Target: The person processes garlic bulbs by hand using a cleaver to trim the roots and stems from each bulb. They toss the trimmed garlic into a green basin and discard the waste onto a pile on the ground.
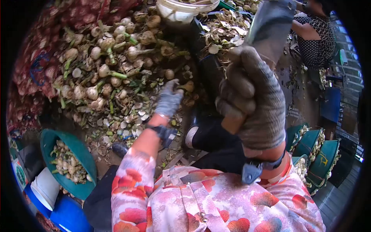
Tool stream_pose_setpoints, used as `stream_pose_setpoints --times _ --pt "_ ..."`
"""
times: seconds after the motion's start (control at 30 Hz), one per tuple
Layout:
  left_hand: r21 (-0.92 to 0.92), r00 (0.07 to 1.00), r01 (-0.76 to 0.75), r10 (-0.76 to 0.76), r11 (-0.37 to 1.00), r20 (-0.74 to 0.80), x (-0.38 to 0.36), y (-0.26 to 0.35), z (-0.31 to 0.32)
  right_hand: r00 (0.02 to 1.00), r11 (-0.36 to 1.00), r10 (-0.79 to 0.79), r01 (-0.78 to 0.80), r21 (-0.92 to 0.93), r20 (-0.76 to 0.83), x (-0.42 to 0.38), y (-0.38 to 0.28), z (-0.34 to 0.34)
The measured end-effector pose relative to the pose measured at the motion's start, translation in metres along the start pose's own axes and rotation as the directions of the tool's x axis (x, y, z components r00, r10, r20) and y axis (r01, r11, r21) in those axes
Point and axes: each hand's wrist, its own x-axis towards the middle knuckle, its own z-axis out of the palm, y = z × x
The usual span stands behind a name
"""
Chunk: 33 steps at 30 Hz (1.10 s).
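My right hand (253, 96), in a grey knit glove, is closed around the wooden handle (233, 123) of a cleaver. Its broad metal blade (271, 29) points up and away from me. My left hand (169, 99), also gloved, reaches palm down to the edge of a heap of garlic bulbs (103, 70). Its fingers are apart, and the fingertips are right at the neck of a brownish garlic bulb (188, 86). Many bulbs in the heap carry green or dry stalks. Cut white slices and trimmings (133, 116) lie below them.
Red mesh sacks (29, 83) line the left side. A green tub (87, 154) of bulbs stands at lower left, beside a white bucket (45, 188). Ahead are a white basin (185, 13) and a dark container of trimmings (222, 33). Filled green tubs (322, 164) and a seated person (315, 38) are right.
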Motion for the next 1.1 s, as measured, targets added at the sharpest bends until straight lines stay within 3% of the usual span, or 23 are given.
stream_pose_setpoints --times 0.07,0.1,0.13,0.2,0.23,0.27,0.33,0.47,0.5,0.53,0.57,0.6,0.67,0.7,0.73,0.8,0.83,0.87,0.9,0.93,0.97,1.0,1.1 --pt "0.396 0.998 -0.054 0.041 0.917 0.042 0.03 -0.009 0.03 0.989 0.998 -0.07 0.07 0.0 -0.129 0.0 -0.005 0.008" --pt "0.601 0.99 -0.006 -0.079 0.799 0.116 0.047 0.0 0.041 0.988 0.996 -0.092 0.093 0.007 -0.121 0.001 -0.009 0.008" --pt "0.596 0.989 -0.007 -0.082 0.803 0.122 0.052 -0.015 0.049 0.988 0.996 -0.091 0.093 0.003 -0.128 0.003 -0.012 0.007" --pt "0.862 0.959 -0.239 0.249 0.446 0.137 0.058 -0.077 0.085 0.995 0.989 -0.066 0.075 0.129 -0.072 0.002 -0.02 0.004" --pt "0.827 0.886 -0.291 0.462 0.482 0.043 0.059 -0.099 0.094 0.995 0.98 -0.063 0.076 0.183 -0.072 0.001 -0.02 0.003" --pt "0.708 0.98 -0.192 0.1 0.68 0.17 0.07 -0.068 0.082 0.997 0.982 -0.057 0.065 0.179 -0.045 0.001 -0.024 0.0" --pt "0.764 0.906 -0.178 -0.199 0.62 0.373 0.059 -0.04 0.065 0.997 0.981 -0.078 0.079 0.178 -0.008 0.002 -0.025 -0.004" --pt "0.777 0.932 -0.12 -0.2 0.618 0.303 0.003 -0.054 0.032 1.0 0.988 -0.014 0.013 0.155 0.007 -0.001 -0.021 -0.001" --pt "0.423 0.928 0.021 -0.175 0.906 0.329 -0.01 -0.06 0.018 0.998 0.996 0.034 -0.029 0.083 -0.054 -0.004 -0.018 0.003" --pt "-0.028 0.933 0.156 -0.138 0.987 0.333 -0.023 -0.065 0.005 0.99 0.997 0.076 -0.076 0.011 -0.116 -0.007 -0.015 0.007" --pt "-0.28 0.958 0.203 -0.131 0.938 0.254 -0.037 -0.047 -0.009 0.993 0.993 0.082 -0.089 -0.084 -0.084 -0.006 -0.008 0.004" --pt "-0.223 0.974 0.112 -0.062 0.968 0.219 -0.041 -0.04 -0.028 0.994 0.993 0.089 -0.093 -0.072 -0.063 -0.006 -0.001 0.004" --pt "-0.377 0.985 0.156 -0.117 0.913 0.123 -0.061 -0.011 -0.06 0.966 0.904 0.249 -0.26 -0.341 -0.075 -0.007 0.014 0.009" --pt "-0.242 0.997 0.052 -0.036 0.969 0.072 -0.07 -0.011 -0.078 0.966 0.82 0.258 -0.234 -0.522 -0.026 -0.007 0.02 0.009" --pt "-0.392 0.992 0.127 -0.109 0.911 0.067 -0.081 -0.011 -0.091 0.931 0.703 0.357 -0.319 -0.636 -0.072 -0.006 0.026 0.006" --pt "-0.433 0.996 0.086 -0.094 0.897 0.003 -0.111 0.03 -0.11 0.972 0.346 0.092 0.174 -0.922 0.218 -0.003 0.065 -0.002" --pt "-0.544 0.991 0.128 -0.121 0.829 0.049 -0.125 0.048 -0.121 0.951 0.221 0.08 0.275 -0.936 0.298 -0.005 0.079 -0.007" --pt "-0.508 0.998 -0.036 0.06 0.861 0.03 -0.134 0.044 -0.127 0.924 0.089 0.076 0.369 -0.925 0.375 -0.007 0.088 -0.008" --pt "-0.503 0.998 -0.05 0.068 0.863 0.016 -0.143 0.027 -0.134 0.883 -0.064 0.141 0.459 -0.886 0.448 -0.009 0.093 -0.002" --pt "0.223 0.919 -0.367 0.39 0.903 -0.065 -0.152 0.004 -0.143 0.833 -0.182 0.192 0.55 -0.815 0.519 -0.013 0.098 -0.003" --pt "0.819 0.766 -0.426 0.636 0.385 0.099 -0.162 0.008 -0.147 0.807 -0.211 0.241 0.587 -0.782 0.54 -0.015 0.105 -0.002" --pt "0.714 0.942 -0.254 0.333 0.652 0.031 -0.178 0.011 -0.148 0.779 -0.238 0.289 0.621 -0.747 0.556 -0.018 0.11 0.0" --pt "0.739 0.85 -0.25 0.508 0.626 -0.142 -0.203 0.013 -0.151 0.746 -0.268 0.326 0.662 -0.7 0.58 -0.029 0.116 0.009"
